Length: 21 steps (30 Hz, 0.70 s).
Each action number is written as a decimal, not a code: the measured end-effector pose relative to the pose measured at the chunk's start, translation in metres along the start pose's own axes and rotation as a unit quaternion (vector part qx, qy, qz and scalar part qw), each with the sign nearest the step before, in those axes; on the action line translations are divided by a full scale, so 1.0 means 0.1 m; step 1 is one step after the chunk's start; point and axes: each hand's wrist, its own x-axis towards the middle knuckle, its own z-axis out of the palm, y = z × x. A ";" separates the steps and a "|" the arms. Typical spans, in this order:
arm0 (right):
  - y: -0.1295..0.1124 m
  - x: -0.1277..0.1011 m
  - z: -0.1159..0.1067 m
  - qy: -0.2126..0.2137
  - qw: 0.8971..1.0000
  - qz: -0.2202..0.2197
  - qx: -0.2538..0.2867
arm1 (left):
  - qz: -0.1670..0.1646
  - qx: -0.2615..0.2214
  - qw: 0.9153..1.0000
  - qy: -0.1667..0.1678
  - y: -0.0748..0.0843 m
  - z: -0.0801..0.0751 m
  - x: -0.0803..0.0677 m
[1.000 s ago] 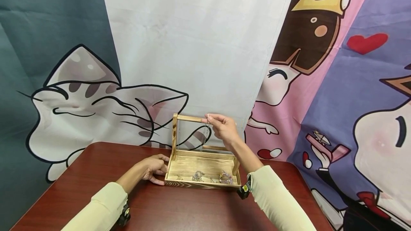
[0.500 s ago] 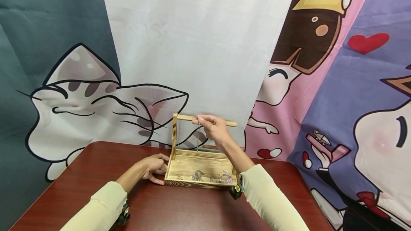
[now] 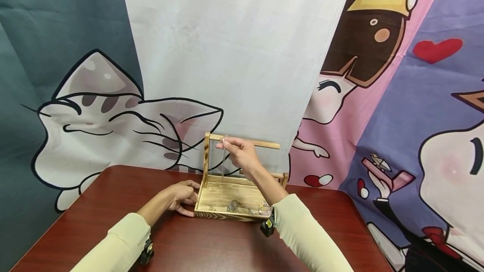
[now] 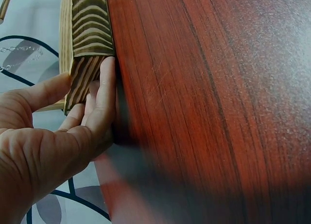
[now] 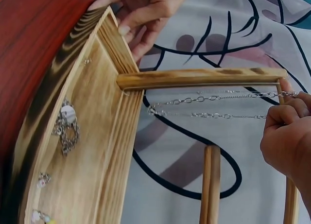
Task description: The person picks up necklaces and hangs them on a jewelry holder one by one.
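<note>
A wooden jewellery stand (image 3: 212,195) has a shallow tray below and a top bar (image 3: 261,143) above. My left hand (image 3: 183,197) grips the tray's left end; in the left wrist view the thumb lies on one side of the end wall and the fingers on the other. Close to the bar's left part, my right hand (image 3: 242,154) pinches a silver chain necklace (image 5: 214,116), which dangles down toward the tray. Whether the necklace is looped over the bar is hidden by the fingers. Another thin chain (image 5: 221,92) hangs behind it near the left post (image 5: 194,78).
In the tray lie a bunched silver chain with a disc (image 5: 69,124), small charm pieces (image 5: 43,179) and a beaded bracelet (image 3: 264,209). A lower wooden rod (image 5: 210,185) sits behind. The stand rests on a reddish-brown table (image 3: 181,242) before a cartoon-printed cloth (image 3: 242,53).
My right hand has moved left along the top bar, carrying the dangling necklace toward the left post. The left hand keeps its place on the tray's end.
</note>
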 end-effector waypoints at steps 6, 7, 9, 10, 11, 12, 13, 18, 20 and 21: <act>0.04 0.00 0.10 -0.005 1.000 -0.008 0.003 | -0.002 0.002 1.000 0.000 -0.01 -0.01 0.00; 0.05 -0.01 0.11 -0.004 1.000 -0.007 0.004 | -0.002 0.002 1.000 0.000 -0.01 -0.01 0.00; 0.07 -0.01 0.11 -0.002 1.000 -0.004 0.004 | -0.002 0.002 1.000 -0.001 -0.02 -0.01 0.01; 0.08 -0.02 0.11 -0.001 1.000 -0.001 0.005 | -0.003 0.000 1.000 0.000 -0.02 -0.01 0.01; 0.10 -0.02 0.11 0.001 1.000 0.002 0.005 | -0.003 0.000 1.000 -0.001 -0.02 -0.01 0.01; 0.11 -0.02 0.10 0.003 1.000 0.004 0.005 | -0.003 0.000 1.000 -0.002 -0.02 -0.01 0.01; 0.13 -0.03 0.10 0.004 1.000 0.006 0.005 | -0.003 0.000 1.000 -0.003 -0.02 -0.01 0.01; 0.22 -0.03 0.07 0.011 1.000 0.011 -0.003 | 0.000 0.000 1.000 -0.002 -0.02 -0.01 0.01; 0.26 -0.03 0.06 0.016 1.000 0.012 -0.008 | 0.000 -0.001 1.000 -0.001 -0.01 -0.01 0.01; 0.27 -0.04 0.05 0.017 1.000 0.013 -0.009 | 0.000 -0.001 1.000 -0.001 -0.01 -0.01 0.00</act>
